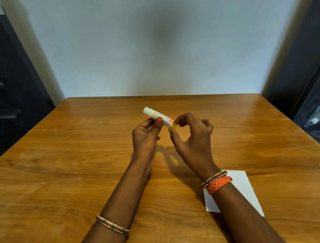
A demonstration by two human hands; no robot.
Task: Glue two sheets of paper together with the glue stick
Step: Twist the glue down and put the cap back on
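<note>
While left hand (pixel 146 134) grips glue stick (pixel 158 117), right hand (pixel 192 136) pinches base.

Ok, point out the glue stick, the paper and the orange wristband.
glue stick (pixel 158 117): head view, on the white barrel by the left thumb.
paper (pixel 243 188): head view, on the bare white part right of the forearm.
orange wristband (pixel 218 184): head view, on the braided band.

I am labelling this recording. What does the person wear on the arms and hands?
Both forearms are bare, without sleeves. The left wrist has one thin beaded bangle. The right wrist has a similar bangle beside an orange braided band. The left hand has a painted thumbnail.
</note>
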